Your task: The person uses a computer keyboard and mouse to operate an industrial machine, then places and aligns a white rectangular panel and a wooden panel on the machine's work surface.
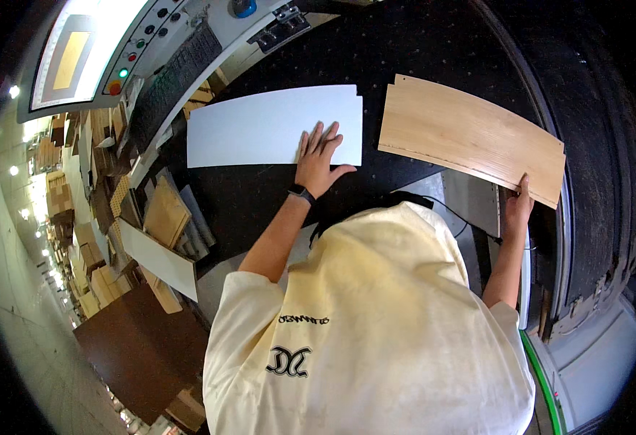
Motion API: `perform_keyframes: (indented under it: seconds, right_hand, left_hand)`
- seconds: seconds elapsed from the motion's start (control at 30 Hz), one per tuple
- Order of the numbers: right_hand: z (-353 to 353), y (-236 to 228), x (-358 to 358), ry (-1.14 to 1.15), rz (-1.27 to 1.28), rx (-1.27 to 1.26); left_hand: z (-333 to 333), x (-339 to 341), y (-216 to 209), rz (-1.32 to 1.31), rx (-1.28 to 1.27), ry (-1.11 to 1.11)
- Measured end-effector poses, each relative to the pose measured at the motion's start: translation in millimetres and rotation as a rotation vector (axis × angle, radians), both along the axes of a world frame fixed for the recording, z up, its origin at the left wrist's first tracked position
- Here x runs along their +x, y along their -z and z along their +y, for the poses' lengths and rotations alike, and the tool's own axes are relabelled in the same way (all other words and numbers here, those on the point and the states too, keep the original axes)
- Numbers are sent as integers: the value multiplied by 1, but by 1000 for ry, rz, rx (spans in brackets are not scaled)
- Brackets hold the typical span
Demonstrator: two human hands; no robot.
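Observation:
My left hand (321, 161) lies with fingers spread on a white panel (252, 127), which rests flat on the black machine table (318, 61). The panel has a gently curved far edge and a small notch at its far right corner. To the right, my right hand (519, 210) grips a wood-coloured panel (470, 134) by its near edge, thumb on top and fingers hidden underneath. This panel has a similar curved far edge and a small hole near its far left corner. The two panels are apart, with a strip of black table between them.
A control console with a lit screen (73, 58), coloured buttons and a keyboard (176, 83) stands at the far left. Below it are stacked boards (165, 214) and a large brown sheet (140, 348). A dark machine frame (593, 167) runs along the right.

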State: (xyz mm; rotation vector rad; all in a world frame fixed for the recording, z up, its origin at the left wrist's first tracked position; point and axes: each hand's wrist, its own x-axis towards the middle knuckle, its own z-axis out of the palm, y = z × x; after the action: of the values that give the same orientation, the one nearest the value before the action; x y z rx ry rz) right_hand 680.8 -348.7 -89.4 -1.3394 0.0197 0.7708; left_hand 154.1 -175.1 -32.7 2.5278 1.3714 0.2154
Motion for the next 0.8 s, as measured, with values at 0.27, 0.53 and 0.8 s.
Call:
perform_keyframes:
  seconds: [0.27,0.53,0.8]
  right_hand:
    - [39,17,-26,50,-303,-84]
    - [81,34,-21,137,-777,-587]
    - [113,-2,-59,-62,-1482,-775]
  left_hand:
    - [10,10,8,8,21,29]
    - [21,23,13,-47,32,60]
    - [9,33,17,-44,29,10]
